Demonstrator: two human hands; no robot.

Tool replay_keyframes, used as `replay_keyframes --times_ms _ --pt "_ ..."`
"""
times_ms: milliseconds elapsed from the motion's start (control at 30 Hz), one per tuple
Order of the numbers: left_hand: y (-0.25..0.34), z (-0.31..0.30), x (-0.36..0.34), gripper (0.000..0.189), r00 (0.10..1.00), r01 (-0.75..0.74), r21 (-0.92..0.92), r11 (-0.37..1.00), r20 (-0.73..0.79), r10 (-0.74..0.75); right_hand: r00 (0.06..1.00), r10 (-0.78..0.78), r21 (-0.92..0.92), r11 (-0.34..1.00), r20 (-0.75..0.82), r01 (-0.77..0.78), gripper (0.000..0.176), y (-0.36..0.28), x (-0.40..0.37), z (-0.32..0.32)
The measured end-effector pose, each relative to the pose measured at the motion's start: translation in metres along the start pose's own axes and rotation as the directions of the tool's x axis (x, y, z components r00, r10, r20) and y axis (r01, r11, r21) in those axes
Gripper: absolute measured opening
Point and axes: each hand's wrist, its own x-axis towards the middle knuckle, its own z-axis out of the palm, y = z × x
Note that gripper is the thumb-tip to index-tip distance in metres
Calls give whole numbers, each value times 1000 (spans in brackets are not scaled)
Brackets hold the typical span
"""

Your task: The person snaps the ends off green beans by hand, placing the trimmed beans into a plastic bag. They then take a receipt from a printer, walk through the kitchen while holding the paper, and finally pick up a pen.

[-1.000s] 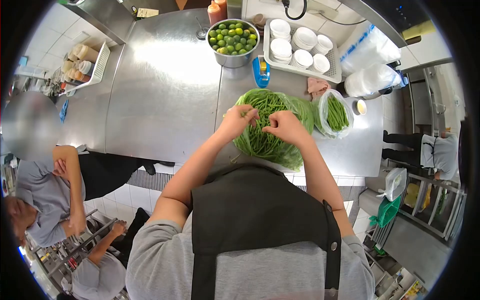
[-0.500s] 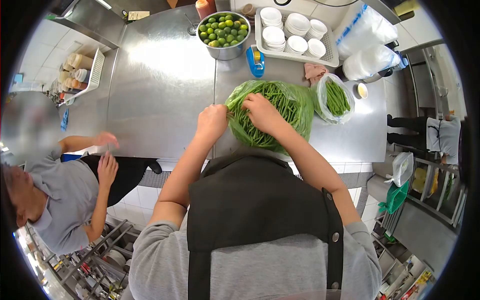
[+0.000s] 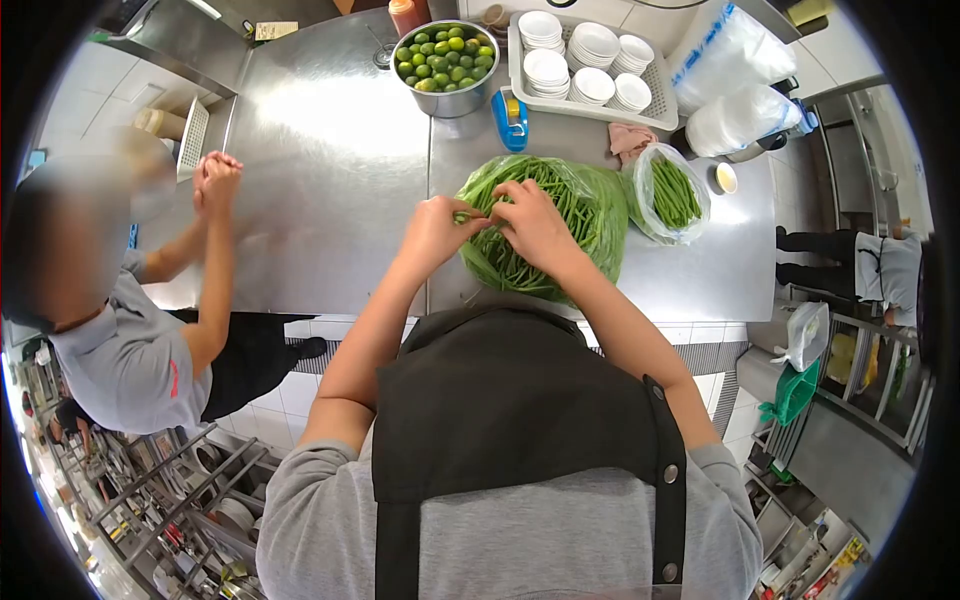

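A green plastic bag (image 3: 610, 205), opened out, holds a heap of long green beans (image 3: 565, 205) on the steel counter. My left hand (image 3: 437, 235) is at the bag's left side, thumb and fingers pinched on a green bean. Right against it, over the heap, my right hand (image 3: 535, 228) has its fingertips closed at the same bean. The fingertips of both hands nearly meet, and most of that bean is hidden by them. To the right, a clear bag (image 3: 652, 222) contains more green beans (image 3: 676, 195), lined up together.
Behind the beans stand a metal pot (image 3: 455, 103) of limes, a blue tape dispenser (image 3: 512, 135) and a white tray (image 3: 650, 118) with stacked small bowls. A pink cloth (image 3: 630, 140) and small cup (image 3: 725, 179) lie right. A co-worker (image 3: 140, 340) stands at left, hands clasped over the counter.
My left hand has moved slightly right, bringing its fingertips to those of my right hand. The co-worker at left has leaned in, raised both hands and brought them together.
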Motion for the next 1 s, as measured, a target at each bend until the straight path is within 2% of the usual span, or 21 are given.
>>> replay_keyframes --times_ms 67,167,267,333,467,567,667,767,867,1000 --pt "6 4 1 26 999 -24 -85 996 33 27 996 -15 -2 1000 -90 15 8 -3 -3 -14" --pt "5 15 5 26 995 -65 -188 980 62 78 991 125 50 991 40 -127 12 -5 -10 -37" --pt "19 14 5 25 987 -138 -208 968 51 152 991 133 236 964 -17 -126 18 1 -15 -48" --pt "17 20 9 24 974 -217 -243 945 9 226 979 200 341 924 -39 -175 22 -1 -18 -55" --pt "19 24 16 25 978 -203 -334 920 -29 206 951 303 474 846 -53 -243 35 -4 -19 -72" --pt "23 22 17 27 989 -141 -400 906 -13 149 910 391 664 719 -141 -206 41 -11 -17 -80" --pt "27 15 12 29 991 -119 -382 917 12 133 920 370 674 714 -131 -191 44 0 -21 -81" --pt "23 17 10 31 992 -105 -394 913 22 124 913 345 640 757 -217 -134 36 -3 -21 -81" --pt "25 13 5 32 994 -72 -405 911 48 100 917 358 549 809 -176 -211 29 10 -24 -74" --pt "21 11 3 30 994 -4 -407 913 101 50 898 426 615 738 -109 -276 22 5 -25 -73"
